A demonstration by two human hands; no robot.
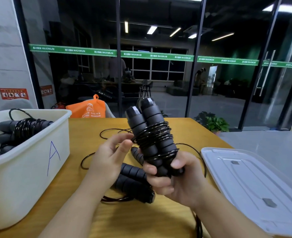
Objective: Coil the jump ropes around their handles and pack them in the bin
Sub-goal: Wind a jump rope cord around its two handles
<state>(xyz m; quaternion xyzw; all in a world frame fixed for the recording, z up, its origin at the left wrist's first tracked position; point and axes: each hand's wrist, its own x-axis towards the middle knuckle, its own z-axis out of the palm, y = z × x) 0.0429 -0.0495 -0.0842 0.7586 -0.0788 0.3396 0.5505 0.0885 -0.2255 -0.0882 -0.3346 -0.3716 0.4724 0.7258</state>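
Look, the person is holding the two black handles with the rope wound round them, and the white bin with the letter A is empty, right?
Not quite. The head view shows the white bin marked A already holds coiled jump ropes. The rest is right: the right hand grips the two black handles with rope wound round them.

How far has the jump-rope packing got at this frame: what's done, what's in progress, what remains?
Done: coiled black jump ropes already lie in the white plastic bin marked A.
In hand: the right hand grips a pair of black foam handles partly wound with cord; the left hand guides the cord.
Left: another black-handled rope lies uncoiled on the yellow table.
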